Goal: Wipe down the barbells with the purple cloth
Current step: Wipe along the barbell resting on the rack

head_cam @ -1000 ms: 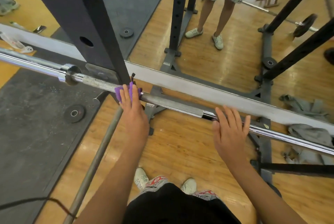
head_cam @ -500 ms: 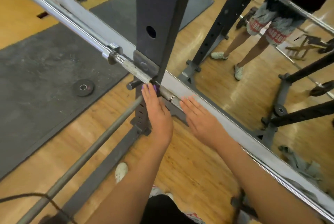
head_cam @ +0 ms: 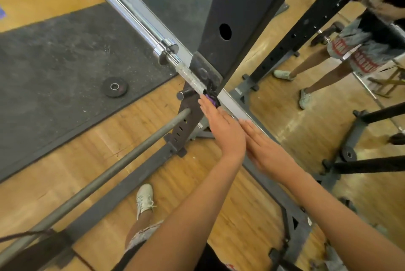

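While the left hand (head_cam: 221,126) presses the purple cloth (head_cam: 212,100), the barbell (head_cam: 140,16) runs diagonally, upper-left to lower-right.

A: Look at that barbell sleeve (head_cam: 122,5) at upper left — bright chrome, mirror-glossy, smooth all along.

B: And below its collar the barbell shaft (head_cam: 190,78) turns dull, rough with knurling and chalky white.

A: The rack upright (head_cam: 232,8) at top centre is matt black painted steel, scuffed at the bracket.

B: Under it, a rubber mat (head_cam: 65,56), dark grey, grainy, speckled with dust.

A: Floor (head_cam: 219,187) is varnished wood planks, shiny where the light hits.

B: Lower left, the grey safety bar (head_cam: 105,185) looks like bare unpolished metal.

A: A scrap of purple cloth (head_cam: 212,101) at centre, soft fabric.
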Demonstrator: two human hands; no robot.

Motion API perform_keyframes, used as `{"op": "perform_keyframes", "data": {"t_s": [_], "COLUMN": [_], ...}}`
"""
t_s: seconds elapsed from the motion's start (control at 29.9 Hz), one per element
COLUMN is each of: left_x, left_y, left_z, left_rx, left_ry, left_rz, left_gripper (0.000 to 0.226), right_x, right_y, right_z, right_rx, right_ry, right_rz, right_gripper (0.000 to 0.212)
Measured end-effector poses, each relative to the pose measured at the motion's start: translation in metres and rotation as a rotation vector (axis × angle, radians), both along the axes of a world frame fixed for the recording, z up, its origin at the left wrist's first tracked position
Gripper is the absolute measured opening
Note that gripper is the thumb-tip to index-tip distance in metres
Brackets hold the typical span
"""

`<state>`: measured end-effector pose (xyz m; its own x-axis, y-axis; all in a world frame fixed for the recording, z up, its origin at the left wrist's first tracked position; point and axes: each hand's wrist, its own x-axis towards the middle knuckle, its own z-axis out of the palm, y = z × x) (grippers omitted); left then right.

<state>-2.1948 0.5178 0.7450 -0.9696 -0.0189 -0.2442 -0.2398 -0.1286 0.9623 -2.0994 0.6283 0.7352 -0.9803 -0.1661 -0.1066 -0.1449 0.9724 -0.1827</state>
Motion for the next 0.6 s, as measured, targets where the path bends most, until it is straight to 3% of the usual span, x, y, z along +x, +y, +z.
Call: {"op": "perform_keyframes", "data": {"t_s": [0.17, 0.37, 0.6], "left_x": [-0.022, -0.002, -0.018], "left_y": [-0.018, -0.018, -0.038], "left_z": [-0.026, -0.015, -0.041], "left_rx": [-0.069, -0.153, -0.388], "left_ry": [0.057, 0.141, 0.498], "left_rz": [-0.064, -0.133, -0.321], "left_gripper": [0.055, 0.054, 0.063], "right_x": [0.003, 0.002, 0.011], "right_y": [0.001, -0.003, -0.007], "right_z": [0.006, 0.001, -0.001], "right_rx": [-0.068, 0.031, 0.100], "right_ry": [-0.035, -0.024, 0.018], "right_rz": [-0.026, -0.034, -0.049], "right_gripper": [0.064, 0.071, 0.071]}}
